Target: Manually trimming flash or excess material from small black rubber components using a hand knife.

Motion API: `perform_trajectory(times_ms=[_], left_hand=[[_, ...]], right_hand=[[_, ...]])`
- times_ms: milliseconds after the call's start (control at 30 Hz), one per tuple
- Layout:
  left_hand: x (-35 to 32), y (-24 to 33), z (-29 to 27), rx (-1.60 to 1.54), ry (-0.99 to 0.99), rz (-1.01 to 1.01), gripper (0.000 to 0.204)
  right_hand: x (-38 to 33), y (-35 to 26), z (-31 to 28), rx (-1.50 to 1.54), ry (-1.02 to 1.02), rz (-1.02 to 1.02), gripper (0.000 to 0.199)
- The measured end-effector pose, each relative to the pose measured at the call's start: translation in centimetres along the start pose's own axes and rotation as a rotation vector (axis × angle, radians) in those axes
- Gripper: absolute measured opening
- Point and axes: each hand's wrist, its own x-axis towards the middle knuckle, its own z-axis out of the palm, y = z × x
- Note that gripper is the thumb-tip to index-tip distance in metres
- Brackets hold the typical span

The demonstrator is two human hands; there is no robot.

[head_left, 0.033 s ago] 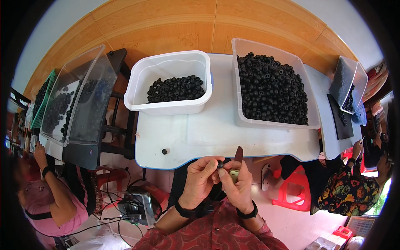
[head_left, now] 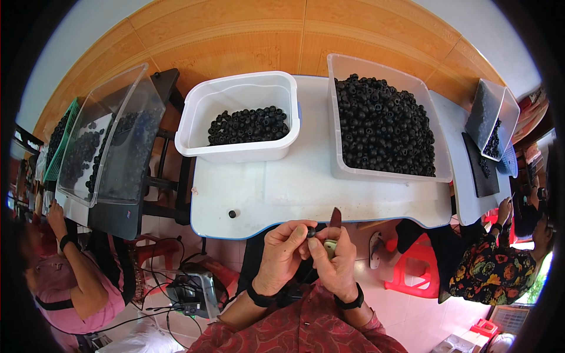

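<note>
**Handwork at one white table (head_left: 306, 188)**

Upon it stand two containers: a translucent bin (head_left: 348, 172), upper right of centre, and a white tub (head_left: 241, 154), upper left of centre, both holding many black pieces (head_left: 382, 123). Two hands occupy the lower centre. The right hand (head_left: 336, 265) curls its fingers round one knife (head_left: 335, 217), blade upward; the left hand's (head_left: 279, 253) thumb and forefinger pinch one bead (head_left: 311, 232), which is black, rounded and smooth. One loose piece (head_left: 232, 214) lies left of centre.

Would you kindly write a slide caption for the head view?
Left hand pinching a black piece, right hand holding a knife, before a white tub and a translucent bin of black pieces.
</note>
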Motion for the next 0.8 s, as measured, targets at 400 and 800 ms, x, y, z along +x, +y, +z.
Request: perform_trajectory(times_ms=[400, 800], left_hand=[[0.0, -0.07, -0.19, 0.149, 0.046, 0.064, 0.022], [0.08, -0.35, -0.37, 0.227, 0.083, 0.092, 0.019]], right_hand=[[0.17, -0.2, 0.04, -0.38, -0.075, 0.045, 0.031], [0.44, -0.13, 0.14, -0.369, -0.126, -0.117, 0.024]])
